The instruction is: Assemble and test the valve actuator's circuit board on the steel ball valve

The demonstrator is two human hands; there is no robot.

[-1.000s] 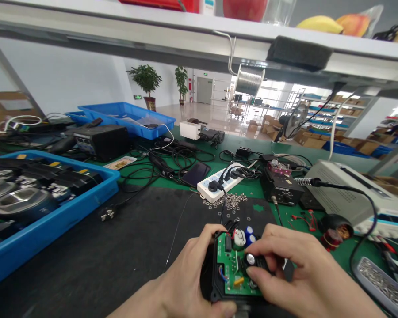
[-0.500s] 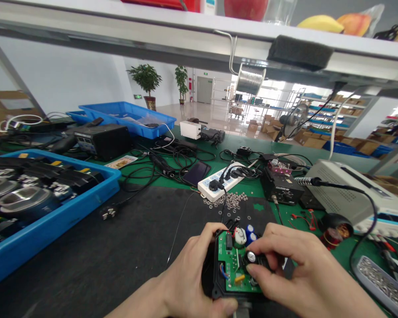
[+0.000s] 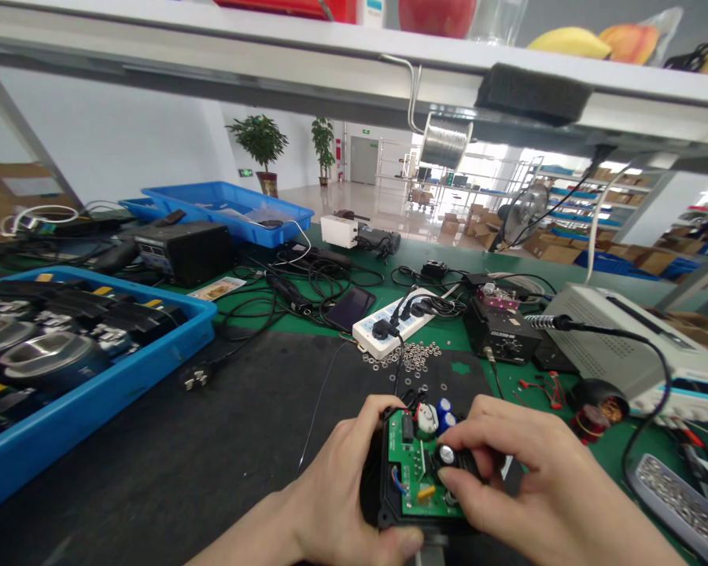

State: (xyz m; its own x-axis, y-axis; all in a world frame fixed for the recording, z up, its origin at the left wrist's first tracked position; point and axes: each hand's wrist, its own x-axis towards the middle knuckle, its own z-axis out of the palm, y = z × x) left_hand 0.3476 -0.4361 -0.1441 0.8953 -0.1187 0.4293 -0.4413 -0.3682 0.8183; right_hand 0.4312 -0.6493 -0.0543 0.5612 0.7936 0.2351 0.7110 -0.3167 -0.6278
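My left hand (image 3: 336,487) grips the left side of a black housing (image 3: 370,503) that holds a green circuit board (image 3: 411,475) with capacitors and a white part. My right hand (image 3: 519,479) is curled over the board's right side, its thumb and fingers pinched around a black component with a silver-topped capacitor (image 3: 447,454). Both hands hover just above the black mat (image 3: 182,464) near the bench's front edge.
A blue bin (image 3: 82,393) of black and metal parts sits at left. Cables, a white power strip (image 3: 389,326), loose washers (image 3: 410,360), a soldering station (image 3: 501,334) and a grey instrument (image 3: 625,346) lie beyond. A solder spool (image 3: 445,141) hangs under the overhead shelf.
Almost nothing moved; the hands and board shifted a little upward in view, and the right fingers adjusted slightly on the component.
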